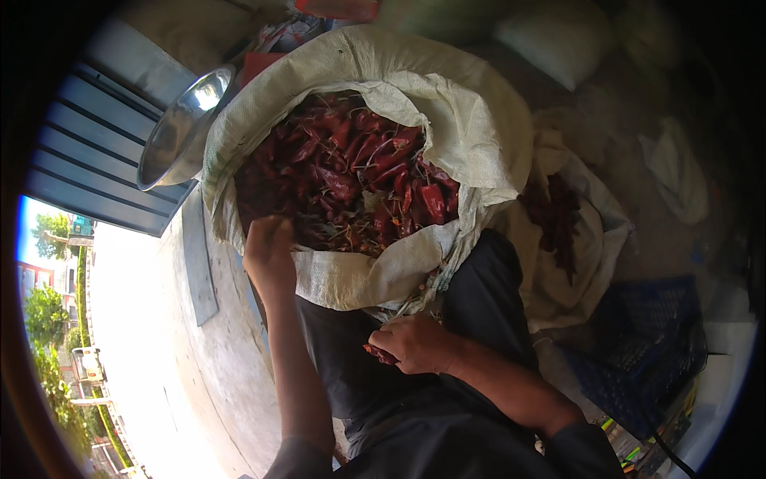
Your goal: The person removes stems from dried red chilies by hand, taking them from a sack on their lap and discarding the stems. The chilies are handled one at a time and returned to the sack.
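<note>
A large white woven sack (359, 278) with a rolled-down rim stands before my knees, filled with dried red chili peppers (341, 173), stems and some dry leaf bits. At the sack's near left rim is my left hand (269, 245), fingers bent over the edge; whether it grips the rim or a pepper is hidden. Below the near rim, above my lap, my right hand (413, 344) is closed around dark red dried chilies (381, 354), whose ends stick out past the thumb side. Stems and small bits cling to the sack's folds just above that hand.
A shiny metal bowl (185, 129) is tilted at the sack's upper left, by a ribbed metal panel (102, 149). To the right lies a smaller open sack (589, 239) with more dried chilies (556, 221). A blue plastic crate (643, 341) sits at the lower right.
</note>
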`<state>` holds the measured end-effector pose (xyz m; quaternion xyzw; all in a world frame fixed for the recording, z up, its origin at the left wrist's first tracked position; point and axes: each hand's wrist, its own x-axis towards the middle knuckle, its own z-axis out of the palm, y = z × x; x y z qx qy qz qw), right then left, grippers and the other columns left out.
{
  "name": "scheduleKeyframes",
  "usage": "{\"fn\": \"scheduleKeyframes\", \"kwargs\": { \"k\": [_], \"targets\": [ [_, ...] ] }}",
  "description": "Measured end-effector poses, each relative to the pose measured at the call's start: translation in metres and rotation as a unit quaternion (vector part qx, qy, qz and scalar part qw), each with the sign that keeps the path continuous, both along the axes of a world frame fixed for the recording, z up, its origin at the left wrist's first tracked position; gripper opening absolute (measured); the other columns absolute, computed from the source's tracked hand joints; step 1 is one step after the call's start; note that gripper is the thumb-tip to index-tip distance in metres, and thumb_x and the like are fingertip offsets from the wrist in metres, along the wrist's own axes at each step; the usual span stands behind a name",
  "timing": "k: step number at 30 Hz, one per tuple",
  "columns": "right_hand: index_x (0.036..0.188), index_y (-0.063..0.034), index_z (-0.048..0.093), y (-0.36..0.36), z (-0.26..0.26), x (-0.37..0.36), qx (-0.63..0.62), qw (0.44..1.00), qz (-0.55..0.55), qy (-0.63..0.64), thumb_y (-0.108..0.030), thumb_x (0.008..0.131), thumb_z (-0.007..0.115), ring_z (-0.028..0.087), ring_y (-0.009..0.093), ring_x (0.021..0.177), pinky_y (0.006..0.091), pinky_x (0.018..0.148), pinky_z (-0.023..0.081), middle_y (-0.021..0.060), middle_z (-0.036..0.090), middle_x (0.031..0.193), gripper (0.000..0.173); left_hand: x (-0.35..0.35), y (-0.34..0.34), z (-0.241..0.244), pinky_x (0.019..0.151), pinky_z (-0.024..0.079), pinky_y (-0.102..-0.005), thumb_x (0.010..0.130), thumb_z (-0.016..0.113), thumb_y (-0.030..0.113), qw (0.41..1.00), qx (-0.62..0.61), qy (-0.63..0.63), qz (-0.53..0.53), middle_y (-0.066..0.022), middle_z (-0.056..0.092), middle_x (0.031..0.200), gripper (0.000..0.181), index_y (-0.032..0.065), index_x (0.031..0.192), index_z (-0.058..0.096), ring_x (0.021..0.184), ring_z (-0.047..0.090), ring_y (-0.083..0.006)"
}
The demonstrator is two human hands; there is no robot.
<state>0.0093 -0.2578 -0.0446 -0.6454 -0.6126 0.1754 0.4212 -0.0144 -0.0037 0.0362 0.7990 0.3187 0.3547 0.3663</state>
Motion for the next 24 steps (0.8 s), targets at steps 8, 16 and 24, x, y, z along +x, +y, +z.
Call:
{"fn": "scheduleKeyframes", "kwargs": {
  "k": [8,16,24],
  "targets": [
    [0.122,-0.0072,0.060,0.004,0.009,0.017,0.026,0.989,-0.059,0.132,0.002,0.072,0.073,0.070,0.034,0.095,0.0409,0.080,0.055,0.0139,0.071,0.104,0.052,0.062,0.069,-0.048,0.083,0.055,-0.0474,0.081,0.068,0.009,0.899,0.290,0.310,-0.107,-0.0174,0.072,0.100,0.036,0.0145,0.116,0.070,0.096,0.069,-0.0377],
    [0.103,-0.0033,0.061,0.004,0.027,0.019,0.015,0.953,-0.104,0.284,-0.016,0.089,0.077,0.070,0.020,0.076,0.0350,0.068,0.053,0.0111,0.068,0.085,0.025,0.032,0.029,-0.019,0.074,0.056,-0.0321,0.096,0.067,0.017,0.994,0.104,0.022,0.012,-0.0107,0.076,0.094,0.018,0.0066,0.109,0.074,0.084,0.072,-0.0198],
    [0.102,-0.0033,0.061,0.018,0.011,0.029,0.097,0.824,-0.213,0.516,-0.023,0.093,0.076,0.059,0.006,0.076,0.0236,0.067,0.048,-0.0004,0.063,0.086,0.026,-0.030,-0.083,-0.024,0.087,0.054,-0.0299,0.086,0.071,-0.004,0.993,-0.038,-0.078,-0.075,-0.0106,0.074,0.103,0.015,0.0004,0.101,0.073,0.094,0.070,-0.0185]
  ]
}}
